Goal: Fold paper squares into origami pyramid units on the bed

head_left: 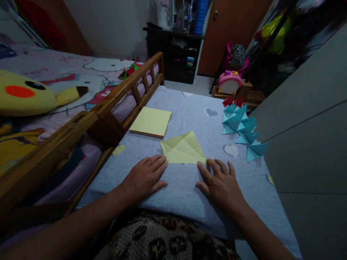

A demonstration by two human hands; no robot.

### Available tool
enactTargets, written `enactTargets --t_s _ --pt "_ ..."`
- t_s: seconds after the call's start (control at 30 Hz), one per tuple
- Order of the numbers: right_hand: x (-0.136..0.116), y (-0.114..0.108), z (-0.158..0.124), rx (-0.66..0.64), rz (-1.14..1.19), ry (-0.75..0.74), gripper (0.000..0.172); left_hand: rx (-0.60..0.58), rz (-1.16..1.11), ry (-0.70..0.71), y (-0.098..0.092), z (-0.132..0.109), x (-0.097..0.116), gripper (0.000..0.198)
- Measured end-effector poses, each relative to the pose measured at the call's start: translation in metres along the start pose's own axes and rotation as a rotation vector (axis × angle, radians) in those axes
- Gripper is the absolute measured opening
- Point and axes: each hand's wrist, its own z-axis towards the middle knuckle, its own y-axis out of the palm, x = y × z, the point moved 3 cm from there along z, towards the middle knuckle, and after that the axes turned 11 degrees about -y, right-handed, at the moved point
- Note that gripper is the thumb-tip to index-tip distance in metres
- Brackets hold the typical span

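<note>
Counter point(187, 104), one: covered with a pale blue cloth printed with hearts; its left edge runs along a wooden bed rail point(128, 83).

Sheet of paper point(184, 148), one: pale yellow, creased, with folded flaps, lying flat about midway between the counter's left and right edges, toward the near edge.

Left hand point(143, 176), one: palm down, fingers together and straight, thumb apart; fingertips at the sheet's near left corner, nothing clamped.

Right hand point(223, 184), one: fingers spread apart, index fingertip at the sheet's near right corner, nothing clamped.

Stack of paper point(151, 121), one: yellow on top, orange-red showing at its edge, beside the counter's left edge, just beyond the sheet.

Blue folded papers point(233, 122), several: pointed, standing in a cluster along the right edge.

Red folded papers point(239, 102), at least two: behind the blue ones, near the far right corner.

Cabinet point(159, 45), one: dark, open-fronted, past the far edge; a small stack of coloured items point(190, 61) on a shelf inside, other contents too dim to tell.

Clear container point(164, 14), one: on the cabinet top, something white and pink within.

Blue container point(201, 16), one: also on top, contents hidden.
</note>
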Motion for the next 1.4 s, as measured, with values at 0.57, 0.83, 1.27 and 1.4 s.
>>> enactTargets --t_s 0.57,0.83,1.27,1.4 --pt "0.003 -0.004 0.034 0.126 0.278 0.031 0.052 0.031 -0.221 -0.126 -0.006 0.047 -0.037 0.065" --pt "0.002 0.014 0.053 0.171 0.349 0.059 0.052 0.080 -0.267 0.032 0.000 0.069 -0.043 0.032" --pt "0.020 -0.013 0.051 0.416 0.190 0.107 0.016 0.549 0.025 0.265 -0.051 0.050 -0.013 0.018" --pt "0.008 -0.020 0.048 0.353 0.240 -0.028 0.021 0.506 0.112 0.277 -0.050 0.045 0.012 0.021"
